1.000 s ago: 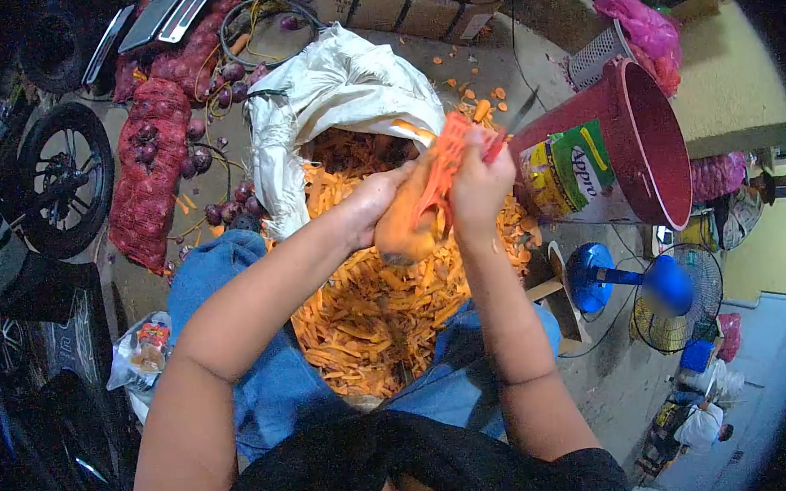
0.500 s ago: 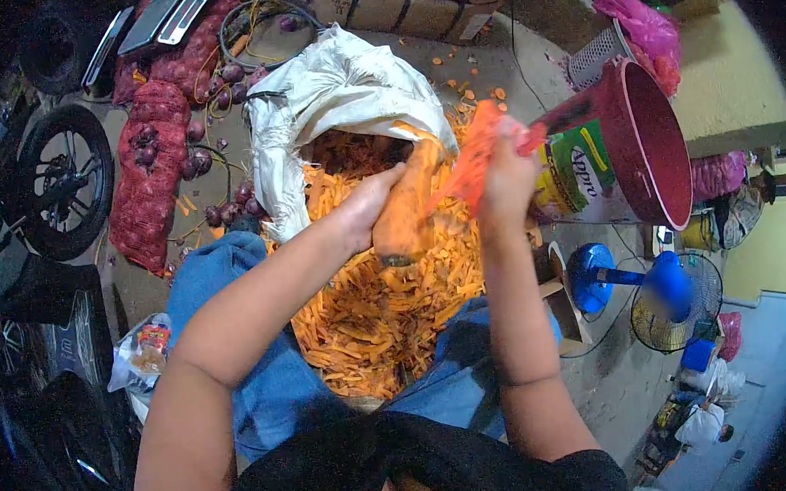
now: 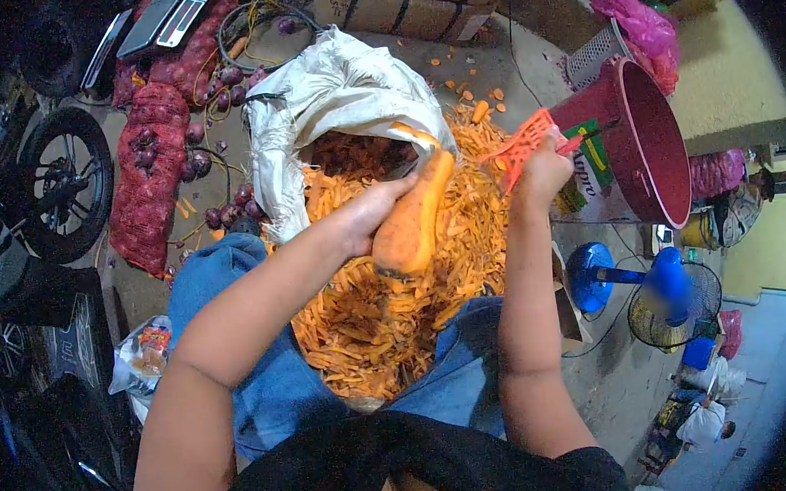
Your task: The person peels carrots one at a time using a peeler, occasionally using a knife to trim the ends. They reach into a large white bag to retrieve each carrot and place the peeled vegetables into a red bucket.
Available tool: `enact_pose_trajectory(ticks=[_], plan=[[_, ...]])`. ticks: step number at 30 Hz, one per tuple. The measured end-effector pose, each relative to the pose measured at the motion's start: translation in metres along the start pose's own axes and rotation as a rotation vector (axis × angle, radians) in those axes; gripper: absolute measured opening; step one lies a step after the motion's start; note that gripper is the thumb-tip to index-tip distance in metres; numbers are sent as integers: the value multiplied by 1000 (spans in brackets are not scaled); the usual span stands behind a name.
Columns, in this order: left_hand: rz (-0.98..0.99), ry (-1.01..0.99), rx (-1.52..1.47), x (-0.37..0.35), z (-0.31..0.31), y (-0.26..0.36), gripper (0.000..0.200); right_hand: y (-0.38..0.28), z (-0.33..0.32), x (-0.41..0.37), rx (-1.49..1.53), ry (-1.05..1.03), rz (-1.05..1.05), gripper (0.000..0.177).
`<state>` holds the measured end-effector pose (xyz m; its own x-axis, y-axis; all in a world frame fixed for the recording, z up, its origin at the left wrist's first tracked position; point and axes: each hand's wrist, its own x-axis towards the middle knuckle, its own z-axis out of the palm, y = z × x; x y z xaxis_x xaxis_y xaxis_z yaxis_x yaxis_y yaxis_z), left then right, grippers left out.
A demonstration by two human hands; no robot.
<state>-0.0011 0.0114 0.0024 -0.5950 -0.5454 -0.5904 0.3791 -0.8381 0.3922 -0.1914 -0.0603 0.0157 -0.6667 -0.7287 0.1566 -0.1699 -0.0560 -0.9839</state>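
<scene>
My left hand (image 3: 375, 211) is wrapped round a thick carrot (image 3: 415, 231), partly peeled, with a bright orange strip along its right side and a dark blunt end toward me. My right hand (image 3: 544, 173) grips a red-orange plastic peeler (image 3: 522, 148) with a slotted head, held to the right of the carrot and apart from it. Beneath both hands lies a heap of orange peelings (image 3: 362, 328), spread between my knees. Behind the heap, a white woven sack (image 3: 347, 77) gapes toward me with brownish peelings in its mouth.
Red net bags of onions (image 3: 148, 184) lie at left beside a motorbike wheel (image 3: 65, 184). On the right stand a large red bucket (image 3: 652, 144) and a blue fan (image 3: 670, 287). Taped cartons (image 3: 405, 6) line the back. A person (image 3: 703, 425) is far off at lower right.
My right hand and the peeler have moved right, off the carrot. The carrot now shows a brighter peeled strip, while my left hand stays in nearly the same place.
</scene>
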Motion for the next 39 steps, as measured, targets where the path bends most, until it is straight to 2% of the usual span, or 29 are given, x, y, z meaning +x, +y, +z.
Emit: enact_pose_trajectory(ticks=[2, 4, 5, 6, 7, 9, 10, 11, 13, 14, 16, 19, 21, 23, 24, 25, 27, 29, 31, 33, 35, 37, 38, 39], plan=[[71, 1, -56, -1, -1, 5, 37, -7, 10, -28, 151, -219, -122, 18], [82, -19, -63, 1, -1, 6, 37, -41, 17, -80, 98, -360, -230, 19], [96, -37, -70, 1, -2, 6, 36, -41, 16, -92, 98, -360, -230, 19], [196, 5, 21, 0, 1, 3, 36, -41, 15, -101, -70, -436, -270, 20], [195, 7, 20, 0, 1, 2, 36, -41, 14, -105, -239, -510, -309, 21], [139, -20, 72, 3, -1, -1, 32, -33, 19, -89, -210, -469, -306, 21], [187, -80, 268, 13, -6, -5, 33, -24, 20, -70, -207, -347, -277, 21], [185, -82, 273, 8, 0, -6, 33, -13, 19, -51, -202, -220, -248, 22], [6, 16, 160, -8, 17, -10, 35, 13, 10, -16, -368, -34, -243, 21], [-49, 1, 113, 0, 11, -12, 36, 23, 8, -11, -367, -33, -241, 21], [-46, -37, 91, -1, 10, -5, 37, 28, 9, -7, -367, 109, -307, 21], [-30, -130, 68, -3, 6, 0, 37, 12, 4, -5, -284, 3, -210, 24], [-83, -216, -42, -5, 6, 2, 37, 9, 2, -6, -311, 15, -228, 25], [-86, -245, -78, -1, 0, 1, 37, 23, 3, 3, -338, 53, -62, 24], [-87, -273, -114, 0, -3, 1, 37, 31, 2, 9, -336, 51, -63, 24], [-85, -271, -114, -4, -4, 1, 37, 39, -1, 16, -383, 112, -86, 24], [-129, -221, 82, -16, -1, -1, 37, 52, -13, 33, -429, 178, -109, 24], [-129, -207, 70, -26, 1, 0, 37, 56, -25, 48, 102, 250, 225, 24], [-101, -267, -109, -30, -2, 3, 38, 36, -19, 37, 209, 200, 202, 21], [-62, -187, -111, -24, -4, 6, 38, 13, 0, 4, 509, -54, 251, 17], [-28, -106, -109, -15, -10, 8, 39, -9, 7, -30, 466, -408, 232, 16], [17, -220, -190, -4, -17, 10, 39, -30, 17, -59, 339, -481, 293, 17], [60, -204, -198, -8, -11, 11, 38, -38, 18, -74, 340, -483, 291, 17], [63, -205, -199, -8, -10, 11, 38, -45, 17, -89, 254, -530, 153, 16]])
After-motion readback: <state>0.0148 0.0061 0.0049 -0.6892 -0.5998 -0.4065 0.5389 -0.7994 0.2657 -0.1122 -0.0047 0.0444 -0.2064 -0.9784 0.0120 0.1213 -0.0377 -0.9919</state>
